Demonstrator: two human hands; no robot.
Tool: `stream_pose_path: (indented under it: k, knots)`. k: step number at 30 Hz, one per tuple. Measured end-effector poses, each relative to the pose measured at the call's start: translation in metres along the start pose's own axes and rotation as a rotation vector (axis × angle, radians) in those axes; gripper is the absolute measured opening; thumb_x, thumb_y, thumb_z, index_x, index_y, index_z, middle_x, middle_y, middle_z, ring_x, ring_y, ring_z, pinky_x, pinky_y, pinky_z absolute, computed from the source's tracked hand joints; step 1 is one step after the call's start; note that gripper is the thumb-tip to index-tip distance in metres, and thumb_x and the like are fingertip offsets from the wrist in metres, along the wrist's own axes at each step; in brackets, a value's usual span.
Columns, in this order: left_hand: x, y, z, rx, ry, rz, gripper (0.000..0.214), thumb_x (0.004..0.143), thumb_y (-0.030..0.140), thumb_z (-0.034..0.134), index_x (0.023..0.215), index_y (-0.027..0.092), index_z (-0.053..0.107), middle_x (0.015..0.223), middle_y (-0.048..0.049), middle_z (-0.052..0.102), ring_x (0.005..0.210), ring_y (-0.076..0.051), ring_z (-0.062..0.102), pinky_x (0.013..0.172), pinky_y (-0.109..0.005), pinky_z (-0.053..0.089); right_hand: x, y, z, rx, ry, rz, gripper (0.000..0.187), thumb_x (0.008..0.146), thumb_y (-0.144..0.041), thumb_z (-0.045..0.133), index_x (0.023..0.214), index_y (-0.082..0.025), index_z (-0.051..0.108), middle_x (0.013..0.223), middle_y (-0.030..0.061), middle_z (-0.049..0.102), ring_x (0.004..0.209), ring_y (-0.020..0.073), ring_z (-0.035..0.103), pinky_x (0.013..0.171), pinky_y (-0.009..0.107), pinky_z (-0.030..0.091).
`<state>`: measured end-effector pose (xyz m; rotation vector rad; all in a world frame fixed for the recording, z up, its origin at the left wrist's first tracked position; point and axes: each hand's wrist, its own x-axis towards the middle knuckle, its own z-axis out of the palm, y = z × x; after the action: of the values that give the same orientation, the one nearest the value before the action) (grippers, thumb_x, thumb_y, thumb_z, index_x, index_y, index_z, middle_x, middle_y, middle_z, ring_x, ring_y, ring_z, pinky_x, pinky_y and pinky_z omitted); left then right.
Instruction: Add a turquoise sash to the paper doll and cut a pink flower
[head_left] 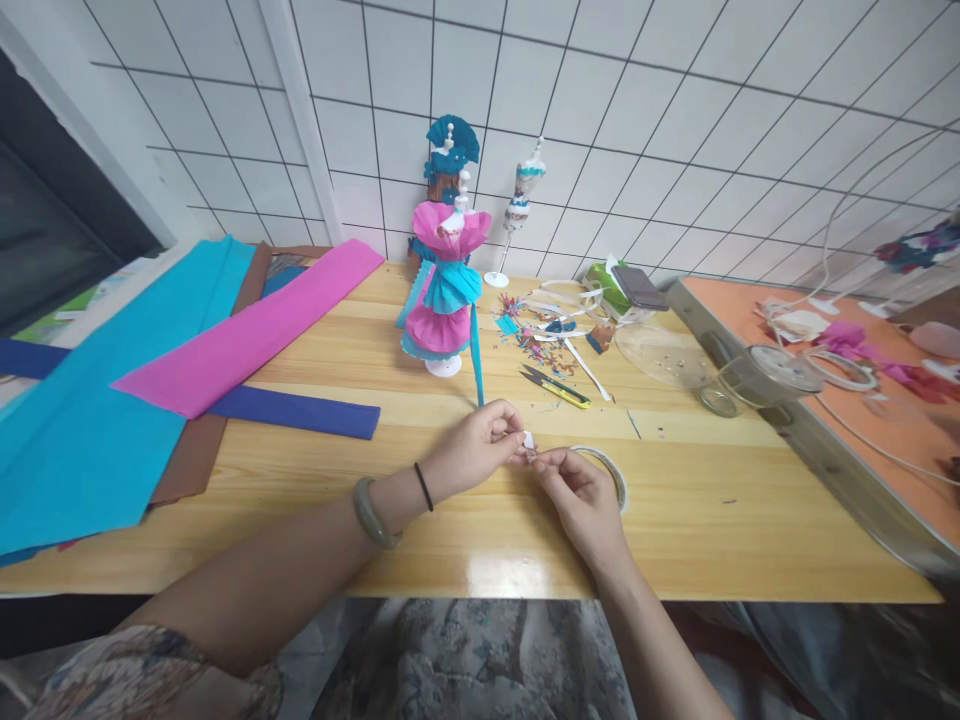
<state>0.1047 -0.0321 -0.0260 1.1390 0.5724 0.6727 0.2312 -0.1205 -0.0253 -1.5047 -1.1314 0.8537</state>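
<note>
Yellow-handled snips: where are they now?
In the head view, the yellow-handled snips lie on the table slightly right of centre, between the colourful scraps and the right hand.

Snips point(555, 386) obstruct ahead of the hands point(585, 502); tabletop point(720, 540) opens right.

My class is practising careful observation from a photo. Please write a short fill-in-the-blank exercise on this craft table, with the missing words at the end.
1. The left hand pinches a small ____ piece.
2. The bangle and black band circle the person's ____ arm.
3. The thread snips have a ____ handle.
4. Lying across the top of the turquoise crepe paper is a folded ____ sheet.

Missing words: white; left; yellow; pink.
</note>
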Motion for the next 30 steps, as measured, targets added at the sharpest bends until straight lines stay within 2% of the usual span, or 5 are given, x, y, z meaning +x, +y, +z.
stream_pose_path:
  k: [6, 12, 18, 24, 30]
  knots:
    - [0.001, -0.004, -0.0029, -0.009, -0.019, 0.099, 0.014, 0.079, 0.022, 0.057, 0.081, 0.016, 0.044, 0.075, 0.0011, 0.06, 0.074, -0.013, 0.066, 0.077, -0.033, 0.053, 0.0002, 0.0025, -0.0003, 0.014, 0.011, 0.018, 0.017, 0.075, -0.034, 0.06, 0.069, -0.019, 0.058, 0.058, 0.0003, 0.056, 0.062, 0.0155, 0.051, 0.056, 0.025, 0.039]
    - [0.0026, -0.0017, -0.0025, -0.02, 0.037, 0.125, 0.014, 0.081, 0.021, 0.054, 0.08, 0.016, 0.041, 0.073, 0.0019, 0.058, 0.073, -0.014, 0.067, 0.074, -0.031, 0.053, 0.0008, 0.0013, 0.0017, -0.022, 0.049, 0.012, 0.019, 0.074, -0.036, 0.06, 0.067, -0.018, 0.058, 0.059, -0.0001, 0.055, 0.056, 0.0131, 0.047, 0.052, 0.024, 0.036]
    - [0.0026, -0.003, -0.0035, -0.03, 0.008, 0.162, 0.015, 0.081, 0.024, 0.055, 0.084, 0.016, 0.042, 0.081, -0.0003, 0.058, 0.079, -0.015, 0.067, 0.078, -0.034, 0.052, 0.0021, -0.0011, 0.0011, -0.032, 0.026, 0.025, 0.022, 0.073, -0.039, 0.061, 0.067, -0.017, 0.058, 0.059, 0.0007, 0.055, 0.056, 0.013, 0.047, 0.051, 0.023, 0.036]
    - [0.0032, -0.0064, -0.005, 0.039, 0.01, 0.162, 0.03, 0.072, 0.016, 0.066, 0.091, 0.017, 0.043, 0.093, -0.0048, 0.06, 0.089, -0.017, 0.065, 0.08, -0.03, 0.049, 0.0027, -0.002, 0.0009, -0.048, 0.012, 0.029, 0.027, 0.074, -0.043, 0.061, 0.069, -0.016, 0.059, 0.059, 0.0007, 0.055, 0.05, 0.0108, 0.043, 0.048, 0.022, 0.035]
    - [0.0032, -0.0009, -0.0066, -0.066, 0.034, 0.08, 0.039, 0.065, 0.012, 0.071, 0.091, 0.015, 0.042, 0.088, -0.0042, 0.061, 0.085, -0.016, 0.066, 0.078, -0.03, 0.05, 0.0006, -0.0012, 0.0023, -0.131, -0.056, -0.028, 0.028, 0.08, -0.043, 0.055, 0.079, -0.016, 0.063, 0.071, 0.0047, 0.065, 0.069, 0.0178, 0.057, 0.063, 0.027, 0.044]
